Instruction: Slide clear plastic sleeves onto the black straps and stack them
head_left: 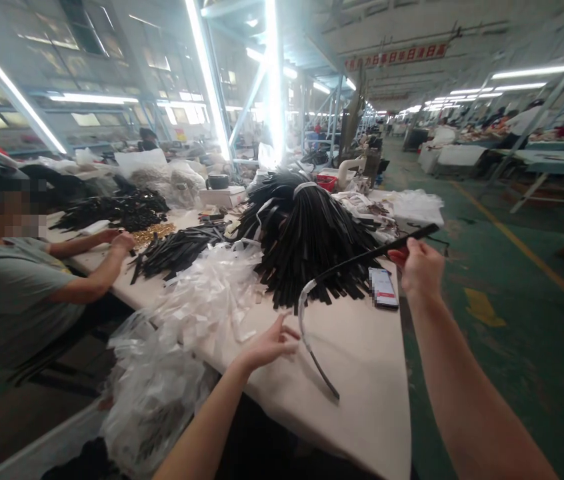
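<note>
My right hand (421, 263), at the table's right edge, pinches a long black strap (357, 259) near one end. The strap runs left, and a whitish wrapped stretch (303, 308) curves down from it to a dark tip over the table. Beside that curve, my left hand (273, 341) has its fingers apart and holds nothing. Behind the strap lies a large bundle of black strips (307, 233), tied with a pale band at its top. A phone (383, 288) lies on the table near my right hand.
Crumpled clear plastic (157, 387) hangs off the left edge of the table (362, 427). White strips (212, 287) and a smaller black pile (182, 247) lie left of the bundle. At the left, a person (7, 280) works with both hands near gold pieces (155, 233).
</note>
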Demonstrator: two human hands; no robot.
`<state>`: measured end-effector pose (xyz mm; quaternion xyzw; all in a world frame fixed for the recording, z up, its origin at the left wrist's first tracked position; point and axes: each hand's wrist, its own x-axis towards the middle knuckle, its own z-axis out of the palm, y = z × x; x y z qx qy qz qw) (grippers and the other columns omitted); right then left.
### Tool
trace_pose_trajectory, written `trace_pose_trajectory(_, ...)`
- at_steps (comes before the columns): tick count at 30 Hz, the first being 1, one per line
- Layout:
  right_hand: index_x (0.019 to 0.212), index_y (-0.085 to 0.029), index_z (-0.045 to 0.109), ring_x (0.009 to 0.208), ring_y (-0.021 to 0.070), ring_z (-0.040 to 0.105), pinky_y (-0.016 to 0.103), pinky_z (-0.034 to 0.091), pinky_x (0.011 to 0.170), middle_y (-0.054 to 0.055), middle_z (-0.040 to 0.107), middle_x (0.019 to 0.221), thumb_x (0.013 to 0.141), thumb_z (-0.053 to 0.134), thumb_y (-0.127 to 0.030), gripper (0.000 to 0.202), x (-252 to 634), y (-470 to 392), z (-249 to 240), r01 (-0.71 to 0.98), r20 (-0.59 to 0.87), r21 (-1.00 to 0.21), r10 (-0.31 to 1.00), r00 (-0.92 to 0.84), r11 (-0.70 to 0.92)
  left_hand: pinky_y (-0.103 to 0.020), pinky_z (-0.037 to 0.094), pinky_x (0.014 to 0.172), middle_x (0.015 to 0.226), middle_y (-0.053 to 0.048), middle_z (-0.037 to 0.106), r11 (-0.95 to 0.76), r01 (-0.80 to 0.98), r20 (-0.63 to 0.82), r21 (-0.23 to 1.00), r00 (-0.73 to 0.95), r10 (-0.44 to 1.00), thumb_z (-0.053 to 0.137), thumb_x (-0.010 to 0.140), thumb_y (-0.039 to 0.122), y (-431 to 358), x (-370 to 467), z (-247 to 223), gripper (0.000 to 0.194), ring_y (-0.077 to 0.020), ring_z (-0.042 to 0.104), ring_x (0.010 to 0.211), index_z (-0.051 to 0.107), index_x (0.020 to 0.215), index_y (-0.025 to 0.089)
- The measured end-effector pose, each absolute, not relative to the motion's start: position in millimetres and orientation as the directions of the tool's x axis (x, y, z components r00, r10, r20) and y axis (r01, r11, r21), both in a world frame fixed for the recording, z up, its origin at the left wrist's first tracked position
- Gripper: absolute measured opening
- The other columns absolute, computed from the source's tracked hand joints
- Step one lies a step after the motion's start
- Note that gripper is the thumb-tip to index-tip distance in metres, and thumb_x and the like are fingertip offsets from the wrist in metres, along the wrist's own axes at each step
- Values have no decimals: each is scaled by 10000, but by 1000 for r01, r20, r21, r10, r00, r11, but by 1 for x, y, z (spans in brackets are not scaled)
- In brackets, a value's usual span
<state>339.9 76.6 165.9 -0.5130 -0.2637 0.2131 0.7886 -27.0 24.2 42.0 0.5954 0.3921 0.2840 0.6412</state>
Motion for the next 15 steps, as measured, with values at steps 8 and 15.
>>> trace_pose_trajectory(8, 812, -178, 533, 587, 201, 747, 300, 662, 592, -17, 646, 619, 828, 712, -309, 223, 368, 4, 65, -261, -48, -919, 574, 818, 295, -428, 429, 959, 1135, -153, 667, -158, 477, 67, 864, 202, 977, 759, 737, 275, -44, 36, -10, 463, -343, 621, 1069, 635, 1181, 234)
trace_pose_trajectory(15, 903, -166, 585, 540, 235, 714, 358, 630, 514, 59, 687, 753, 753, 764, -442, 362, 427, -44, 45, -120, -60, -990, 560, 826, 71, -377, 432, 883, 987, -90, 701, -214, 733, -19, 645, 295, 955, 475, 738, 0, 14, -37, 13, 369, -285, 645, 982, 638, 949, 255)
